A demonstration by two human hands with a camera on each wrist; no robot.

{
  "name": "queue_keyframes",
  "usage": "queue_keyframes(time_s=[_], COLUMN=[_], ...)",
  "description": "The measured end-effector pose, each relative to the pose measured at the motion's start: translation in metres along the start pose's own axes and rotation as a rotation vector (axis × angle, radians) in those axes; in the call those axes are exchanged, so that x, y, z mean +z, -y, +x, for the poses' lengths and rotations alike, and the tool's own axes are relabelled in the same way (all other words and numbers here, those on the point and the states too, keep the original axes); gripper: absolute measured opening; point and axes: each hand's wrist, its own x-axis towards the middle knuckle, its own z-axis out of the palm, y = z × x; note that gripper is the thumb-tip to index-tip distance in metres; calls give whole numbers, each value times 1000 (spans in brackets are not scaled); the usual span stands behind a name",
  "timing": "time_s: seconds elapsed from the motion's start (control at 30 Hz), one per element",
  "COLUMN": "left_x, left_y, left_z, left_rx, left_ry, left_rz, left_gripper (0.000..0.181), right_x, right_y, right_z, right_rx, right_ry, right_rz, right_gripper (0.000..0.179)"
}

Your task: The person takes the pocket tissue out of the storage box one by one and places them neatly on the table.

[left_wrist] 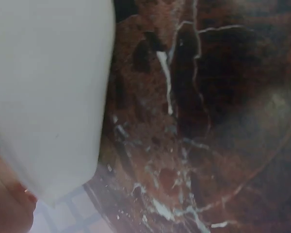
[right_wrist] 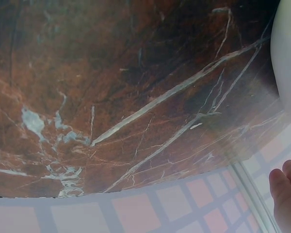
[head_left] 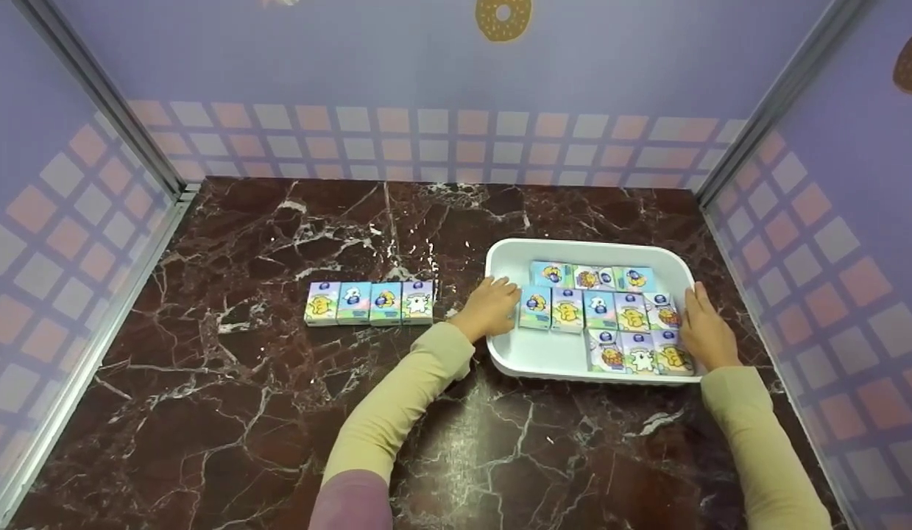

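Note:
A white rectangular plastic tub [head_left: 545,356] stands on the right side of the dark marble tabletop. Inside it, small cartoon-printed packs [head_left: 600,311], like pocket tissues, lie in three rows; a bare patch of floor shows at its front left. My left hand [head_left: 489,308] grips the tub's left rim, fingers reaching over to the inside. On the opposite side my right hand [head_left: 707,328] holds the right rim. The tub's outer wall [left_wrist: 48,87] fills the left of the left wrist view, with fingers [left_wrist: 9,194] at its edge. In the right wrist view, fingertips [right_wrist: 286,177] show at lower right.
Left of the tub, a row of several similar packs [head_left: 369,303] lies side by side on the marble tabletop [head_left: 227,412]. Purple panels with pink and white squares [head_left: 433,143] enclose the table at the back and both sides, joined by metal corner posts [head_left: 776,96].

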Motion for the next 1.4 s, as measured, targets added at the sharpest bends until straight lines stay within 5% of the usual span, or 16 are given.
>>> queue_keyframes(time_s=[0.43,1.2,1.4], left_x=[4,9,10], left_y=[-11,-17,-18], left_z=[18,18,20], left_rx=[-101,-106,-127], left_ry=[80,77,100], left_rz=[65,150,101], left_gripper=[48,39,45], right_x=[0,-2,-2], right_y=[1,3,4], right_z=[1,0,-2], right_rx=[-16,-21,-18], right_ry=[-33,-11,-12], right_rz=[-19,-19,-18], right_gripper=[47,48,48])
